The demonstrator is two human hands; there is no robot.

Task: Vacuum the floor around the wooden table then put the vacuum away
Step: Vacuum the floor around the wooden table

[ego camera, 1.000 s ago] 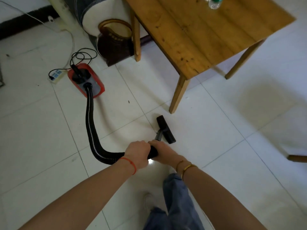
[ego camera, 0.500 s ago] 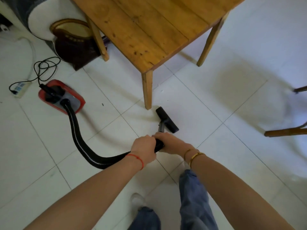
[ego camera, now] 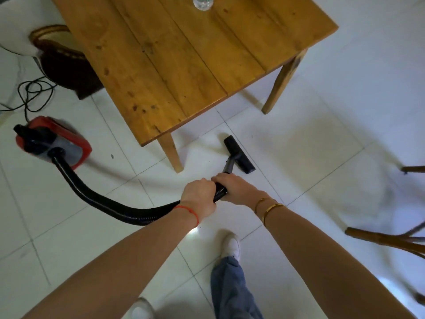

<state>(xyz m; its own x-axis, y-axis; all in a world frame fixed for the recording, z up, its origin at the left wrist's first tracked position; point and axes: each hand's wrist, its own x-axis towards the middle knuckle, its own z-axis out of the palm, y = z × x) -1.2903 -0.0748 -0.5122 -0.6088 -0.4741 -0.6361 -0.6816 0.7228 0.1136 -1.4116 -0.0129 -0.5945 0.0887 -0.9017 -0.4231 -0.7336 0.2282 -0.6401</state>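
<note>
Far to the left of the grip, a black power cord (ego camera: 34, 93) lies looped on the white tiled floor (ego camera: 299, 146). Below the cord sits the red vacuum canister (ego camera: 55, 141), well apart from both hands. From its front a black ribbed hose (ego camera: 101, 201) curves across the tiles and rises into the grip.

The left hand (ego camera: 199, 196), with a red string at the wrist, curls closed around the upper end of the hose. Just beside it, almost touching, the right hand (ego camera: 236, 189), with two gold bangles at the wrist, closes around the black handle where the wand (ego camera: 228, 165) begins. The wand slopes away from the grip down to the black floor nozzle (ego camera: 239, 154), which lies flat on a tile.

Ahead of the grip and slightly left stands the nearest leg of the wooden table (ego camera: 171, 153), near the nozzle but not touching it. The plank tabletop (ego camera: 184, 54) spreads beyond, carrying a clear bottle (ego camera: 202, 2) at its far edge. Under the grip, a white shoe (ego camera: 231, 246) and a blue trouser leg (ego camera: 232, 291) show. Well to the right, wooden chair legs (ego camera: 386, 240) enter the view.
</note>
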